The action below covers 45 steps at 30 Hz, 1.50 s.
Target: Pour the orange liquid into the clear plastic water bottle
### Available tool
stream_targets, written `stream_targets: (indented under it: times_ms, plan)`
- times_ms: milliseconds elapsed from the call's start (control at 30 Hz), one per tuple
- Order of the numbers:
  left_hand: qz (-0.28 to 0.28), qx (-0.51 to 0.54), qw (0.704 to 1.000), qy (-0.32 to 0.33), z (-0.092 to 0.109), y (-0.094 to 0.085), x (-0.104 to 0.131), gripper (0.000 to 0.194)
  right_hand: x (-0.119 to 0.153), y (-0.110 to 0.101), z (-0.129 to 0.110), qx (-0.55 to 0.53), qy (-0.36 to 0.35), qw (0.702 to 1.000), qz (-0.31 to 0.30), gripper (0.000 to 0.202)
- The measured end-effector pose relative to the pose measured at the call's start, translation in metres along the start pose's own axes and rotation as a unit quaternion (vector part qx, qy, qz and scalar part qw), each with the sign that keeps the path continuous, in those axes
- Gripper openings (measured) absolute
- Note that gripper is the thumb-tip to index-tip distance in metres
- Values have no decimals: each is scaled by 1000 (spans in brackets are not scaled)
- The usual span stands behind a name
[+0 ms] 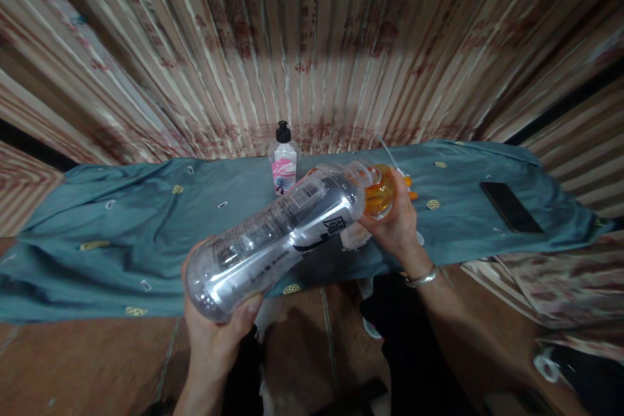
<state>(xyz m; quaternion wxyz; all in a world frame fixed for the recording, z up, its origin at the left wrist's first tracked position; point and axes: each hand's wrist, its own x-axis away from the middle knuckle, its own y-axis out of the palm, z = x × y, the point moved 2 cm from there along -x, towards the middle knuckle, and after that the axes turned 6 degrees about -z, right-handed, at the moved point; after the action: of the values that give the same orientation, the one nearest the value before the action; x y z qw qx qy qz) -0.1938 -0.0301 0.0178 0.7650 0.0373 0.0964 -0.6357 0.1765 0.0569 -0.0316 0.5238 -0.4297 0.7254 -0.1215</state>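
My left hand (214, 331) is wrapped round the base of a large clear plastic bottle (277, 240) with a silver and black label. The bottle lies tilted, its neck pointing up and to the right. Closed at that neck, my right hand (392, 227) grips a small clear container of amber liquid (380, 192), which sits against or just beside the bottle's mouth; I cannot tell whether they touch. Behind the bottle stands a small upright bottle (284, 166) with a black cap and pink-and-white label. A pale object (355, 236) shows partly below the bottle's neck.
A teal patterned cloth (131, 227) covers the narrow table. On its right side lies a black phone (510, 207). Small orange pieces (412, 195) and a thin pale stick (387, 151) show beyond my right hand. A pleated curtain (312, 45) hangs behind the table.
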Motion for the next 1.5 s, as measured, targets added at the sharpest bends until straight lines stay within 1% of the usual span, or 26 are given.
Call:
stream_targets:
  times_ms: [67, 167, 267, 433, 667, 767, 933, 1000, 1133, 1233, 1367, 1500]
  plan:
    - [34, 9, 999, -18, 5, 4, 3, 104, 0, 0, 0, 3, 5, 1000, -1, 123]
    - [40, 10, 999, -26, 14, 13, 6, 107, 0, -1, 0, 4, 8, 1000, -1, 120]
    - [48, 8, 998, -28, 20, 17, 7, 108, 0, -1, 0, 1, 7, 1000, 4, 118]
    - [45, 29, 998, -39, 19, 16, 6, 110, -1, -1, -1, 0, 24, 1000, 5, 117]
    - [52, 3, 998, -26, 23, 18, 6, 108, -1, -2, -1, -7, 27, 1000, -7, 119]
    - [41, 12, 999, -25, 17, 14, 5, 106, -1, -1, -1, -2, 12, 1000, 0, 120]
    - [24, -1, 1000, 13, 6, 5, 1, 98, -1, -1, -1, 2, 13, 1000, 9, 118]
    - [17, 1, 1000, 2, 7, 6, 1, 99, -1, -1, 0, 1, 19, 1000, 1, 118]
    - [42, 22, 998, -31, 16, 13, 4, 105, 0, -2, 1, -2, 5, 1000, 0, 119]
    - [47, 10, 998, -29, 19, 16, 6, 105, 0, -2, 1, 4, 0, 1000, 4, 119]
    - [49, 20, 998, -33, 18, 16, 6, 107, 0, -1, 1, -2, 12, 1000, -3, 121]
    - [50, 19, 998, -23, 19, 16, 6, 106, 0, -2, 0, 2, 7, 1000, -3, 121]
